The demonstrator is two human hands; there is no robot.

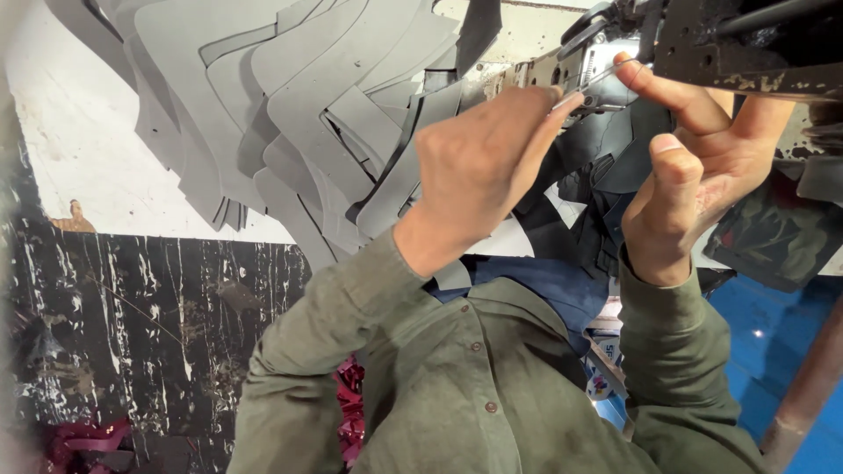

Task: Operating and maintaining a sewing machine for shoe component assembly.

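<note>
My left hand [483, 167] is raised in front of me with its fingers closed, pinching a thin metal tool [587, 88] at the fingertips. The tool's tip points into the bright metal part [562, 66] of a dark, worn machine [746, 39] at the top right. My right hand [694, 167] is just right of it, with the index finger stretched up to touch the machine by the tool and the thumb held apart. Dark cut pieces [606, 167] lie beneath both hands. Olive green sleeves cover both arms.
Several grey cut pieces of sheet material [307, 105] lie fanned and overlapping on a white tabletop [79, 149]. Below it is a black streaked panel [149, 325]. A blue surface [773, 325] and a rusty pipe [808, 386] are at the lower right. Red shiny scraps [351, 412] lie low down.
</note>
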